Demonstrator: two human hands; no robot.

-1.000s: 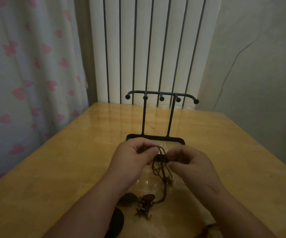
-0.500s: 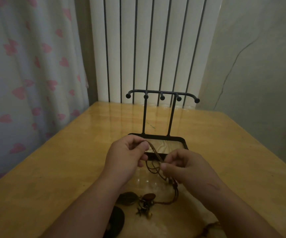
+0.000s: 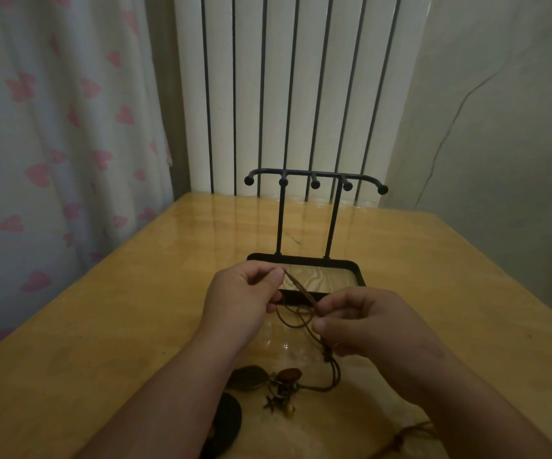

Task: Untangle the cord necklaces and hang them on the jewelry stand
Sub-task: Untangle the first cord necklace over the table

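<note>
- Left hand (image 3: 241, 303): fingers (image 3: 274, 276) pinched on the brown cord (image 3: 301, 291), thumb against forefinger, held above the tabletop (image 3: 135, 326).
- Right hand (image 3: 367, 323): fingers (image 3: 321, 324) likewise pinched on the same cord, just beside the left hand, toward 4 o'clock of it.
- Cord between the two pinches: taut, a short straight run on an 11-to-5 o'clock axis. Loose loops hang below it; I cannot tell how they cross.
- Below my right pinch the cord drops toward 6 o'clock, past a small knot, to the pendants (image 3: 284, 380) lying on the tabletop.
- Second necklace (image 3: 413, 432): at 5 o'clock, near the frame edge, only partly in view.
- Jewelry stand (image 3: 314, 175): upright at 12 o'clock, its tray just beyond my hands, all hooks bare.
- Judgement: untangling is under way; nothing is hung yet.
- Governing relation: the stand lies straight ahead and both hands are about equally near. The held cord runs oblique to the hook bar, so it would need opening and turning crosswise before it goes over a hook.
</note>
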